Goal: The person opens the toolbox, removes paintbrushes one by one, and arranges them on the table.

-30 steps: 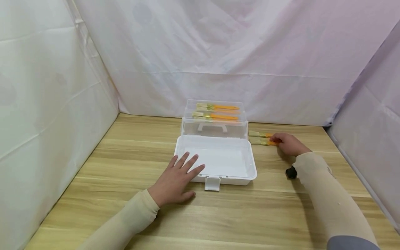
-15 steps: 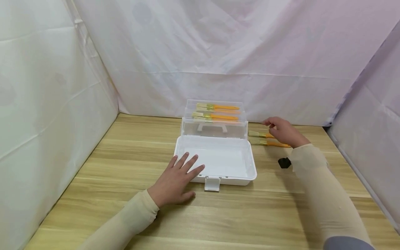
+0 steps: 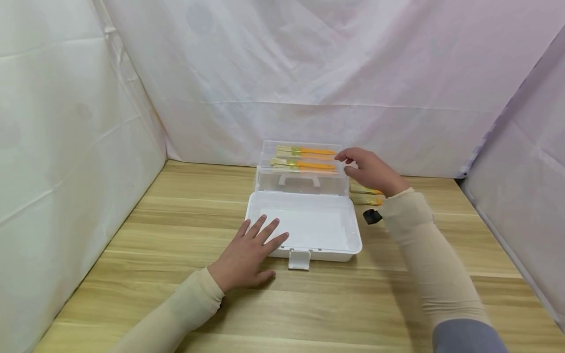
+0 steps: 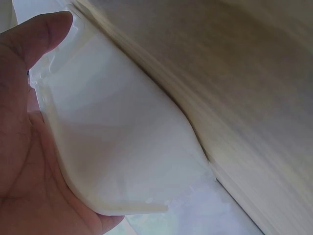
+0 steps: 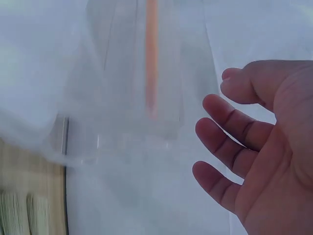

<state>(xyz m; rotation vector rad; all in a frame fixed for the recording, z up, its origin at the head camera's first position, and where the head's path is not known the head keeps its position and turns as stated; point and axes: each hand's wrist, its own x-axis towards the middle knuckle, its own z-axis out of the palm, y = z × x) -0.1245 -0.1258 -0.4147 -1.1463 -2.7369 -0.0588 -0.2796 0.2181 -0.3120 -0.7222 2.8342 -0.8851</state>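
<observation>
A white plastic box lies open on the table, its clear lid tipped up behind it. Two paintbrushes with orange handles lie on the clear part at the top: a far brush and a near brush. My left hand rests with spread fingers over the box's front left corner; in the left wrist view the palm touches the box wall. Beside the lid's right edge hovers my right hand, fingers loosely bent and holding nothing. An orange brush handle appears before it in the right wrist view.
Two more brushes lie on the table right of the lid, a back brush and a front brush, partly hidden by the right arm. A white latch hangs at the box's front. White cloth surrounds the wooden table.
My right hand has left the brushes on the table and moved up and left to the lid's right edge. The front brush there has stayed on the table. My left hand stays put.
</observation>
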